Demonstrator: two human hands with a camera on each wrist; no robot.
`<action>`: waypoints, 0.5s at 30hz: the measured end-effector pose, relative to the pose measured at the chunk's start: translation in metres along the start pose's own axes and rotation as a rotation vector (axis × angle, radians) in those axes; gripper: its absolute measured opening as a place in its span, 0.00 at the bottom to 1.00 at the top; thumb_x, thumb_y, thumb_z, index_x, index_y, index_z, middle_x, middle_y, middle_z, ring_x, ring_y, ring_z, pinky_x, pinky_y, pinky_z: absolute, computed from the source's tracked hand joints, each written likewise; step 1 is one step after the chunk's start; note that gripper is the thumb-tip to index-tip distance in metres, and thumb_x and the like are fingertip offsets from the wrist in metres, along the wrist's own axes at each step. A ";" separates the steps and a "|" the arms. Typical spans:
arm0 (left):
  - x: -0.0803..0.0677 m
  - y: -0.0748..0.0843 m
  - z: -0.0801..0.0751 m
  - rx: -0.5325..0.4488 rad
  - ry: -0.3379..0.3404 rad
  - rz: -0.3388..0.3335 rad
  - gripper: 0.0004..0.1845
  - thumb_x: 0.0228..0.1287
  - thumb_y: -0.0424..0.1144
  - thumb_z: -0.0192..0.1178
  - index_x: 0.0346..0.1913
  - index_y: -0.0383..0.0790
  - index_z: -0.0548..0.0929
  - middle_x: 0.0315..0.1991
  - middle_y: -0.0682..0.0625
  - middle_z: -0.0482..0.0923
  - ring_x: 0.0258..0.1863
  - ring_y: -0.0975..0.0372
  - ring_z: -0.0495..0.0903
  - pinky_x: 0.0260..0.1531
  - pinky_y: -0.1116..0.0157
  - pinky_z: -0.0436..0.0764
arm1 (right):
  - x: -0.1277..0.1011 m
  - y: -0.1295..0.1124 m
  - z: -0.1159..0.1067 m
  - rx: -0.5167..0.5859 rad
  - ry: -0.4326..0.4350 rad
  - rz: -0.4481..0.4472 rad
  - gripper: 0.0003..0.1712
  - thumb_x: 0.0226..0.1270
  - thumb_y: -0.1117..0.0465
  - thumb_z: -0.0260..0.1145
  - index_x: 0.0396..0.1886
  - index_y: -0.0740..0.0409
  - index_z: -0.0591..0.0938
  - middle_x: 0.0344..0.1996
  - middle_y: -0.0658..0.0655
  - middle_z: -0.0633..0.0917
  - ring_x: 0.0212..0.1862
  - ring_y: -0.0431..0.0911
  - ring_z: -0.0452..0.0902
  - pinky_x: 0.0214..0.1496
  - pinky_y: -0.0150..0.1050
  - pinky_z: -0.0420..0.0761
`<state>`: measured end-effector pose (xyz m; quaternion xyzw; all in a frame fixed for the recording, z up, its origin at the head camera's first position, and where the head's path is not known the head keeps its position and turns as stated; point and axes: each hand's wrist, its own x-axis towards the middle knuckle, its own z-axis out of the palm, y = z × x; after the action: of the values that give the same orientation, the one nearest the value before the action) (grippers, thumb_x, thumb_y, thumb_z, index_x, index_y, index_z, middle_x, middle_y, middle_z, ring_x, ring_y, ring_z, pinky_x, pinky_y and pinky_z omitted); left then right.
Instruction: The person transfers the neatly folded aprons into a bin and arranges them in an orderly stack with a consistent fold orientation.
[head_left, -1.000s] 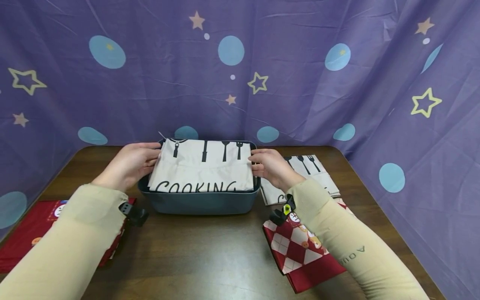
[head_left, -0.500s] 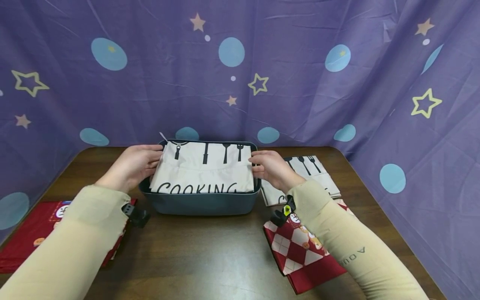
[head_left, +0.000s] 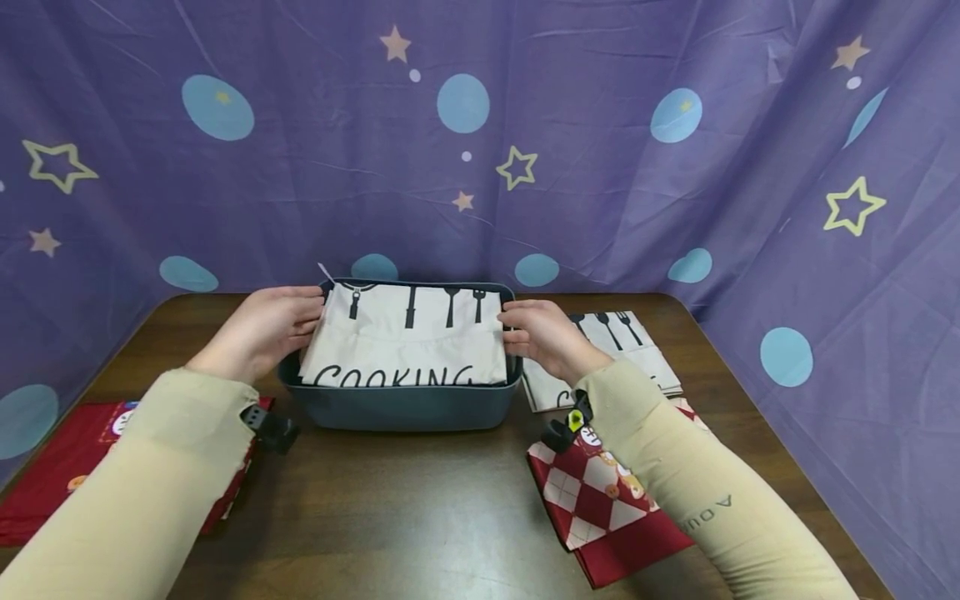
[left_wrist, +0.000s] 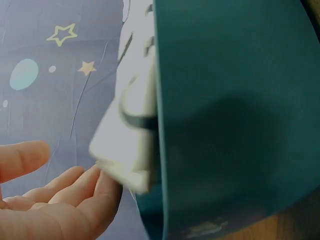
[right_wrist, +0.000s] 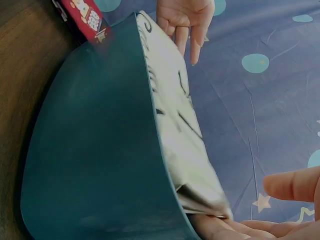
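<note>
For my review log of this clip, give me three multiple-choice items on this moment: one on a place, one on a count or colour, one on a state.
1. Where does the folded white COOKING cloth lie?
A. flat on the table
B. on top of the teal bin
C. on the purple backdrop

2. How many red cloths are on the table?
A. none
B. two
C. five

3. How do the hands meet the white cloth?
A. one at each side edge
B. both on the table, away from it
C. only the right one touches it

Answers:
1 B, the cloth sits across the bin's opening.
2 B, one red cloth lies at the left and a red checked cloth at the right.
3 A, the left hand holds the left edge and the right hand the right edge.
</note>
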<state>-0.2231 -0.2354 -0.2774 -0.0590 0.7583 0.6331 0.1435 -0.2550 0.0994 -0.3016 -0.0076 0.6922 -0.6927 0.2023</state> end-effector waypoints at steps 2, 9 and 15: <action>-0.002 0.000 -0.002 0.004 0.005 -0.002 0.35 0.81 0.45 0.36 0.78 0.34 0.35 0.79 0.39 0.41 0.78 0.49 0.48 0.76 0.53 0.56 | 0.000 0.000 -0.001 0.017 -0.006 -0.006 0.32 0.76 0.63 0.53 0.75 0.69 0.58 0.74 0.66 0.63 0.70 0.60 0.66 0.72 0.53 0.69; -0.005 -0.004 -0.010 0.019 0.026 0.016 0.37 0.80 0.51 0.38 0.79 0.34 0.38 0.78 0.37 0.47 0.56 0.66 0.74 0.52 0.76 0.78 | 0.000 0.000 -0.005 0.065 0.011 -0.034 0.30 0.77 0.60 0.52 0.73 0.68 0.60 0.72 0.68 0.65 0.70 0.60 0.68 0.70 0.50 0.72; -0.006 -0.005 -0.009 -0.055 0.007 0.030 0.39 0.79 0.48 0.42 0.78 0.32 0.38 0.78 0.35 0.47 0.41 0.76 0.79 0.49 0.77 0.80 | -0.002 0.002 -0.008 0.090 0.000 -0.051 0.31 0.77 0.61 0.51 0.73 0.69 0.58 0.72 0.70 0.64 0.70 0.61 0.67 0.70 0.50 0.72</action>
<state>-0.2176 -0.2461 -0.2787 -0.0538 0.7419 0.6557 0.1297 -0.2550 0.1073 -0.3030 -0.0161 0.6599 -0.7280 0.1850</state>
